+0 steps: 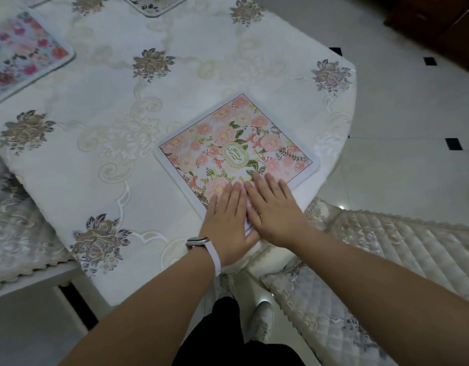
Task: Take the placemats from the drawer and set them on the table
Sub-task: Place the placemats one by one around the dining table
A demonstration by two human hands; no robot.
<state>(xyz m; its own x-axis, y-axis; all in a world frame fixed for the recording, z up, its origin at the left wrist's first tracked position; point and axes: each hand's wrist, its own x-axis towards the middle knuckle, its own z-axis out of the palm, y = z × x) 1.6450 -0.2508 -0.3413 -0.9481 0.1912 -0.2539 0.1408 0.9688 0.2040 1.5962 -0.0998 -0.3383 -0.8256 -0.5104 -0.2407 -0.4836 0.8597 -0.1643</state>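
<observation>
A pink floral placemat [236,146] with a white border lies flat near the table's front edge, turned like a diamond. My left hand [228,220], with a white watch on its wrist, and my right hand [274,210] both press flat on the placemat's near corner, fingers straight and side by side. A second placemat [22,56] with red and pink flowers lies at the far left of the table. The corner of a third placemat [154,5] shows at the top edge. The round table [101,107] wears a cream embroidered cloth.
Quilted chair cushions stand at the right [386,254] and at the left [14,228] of the table. A dark wooden cabinet [444,25] is at the top right, on a white tiled floor [399,122]. My legs and shoes show below.
</observation>
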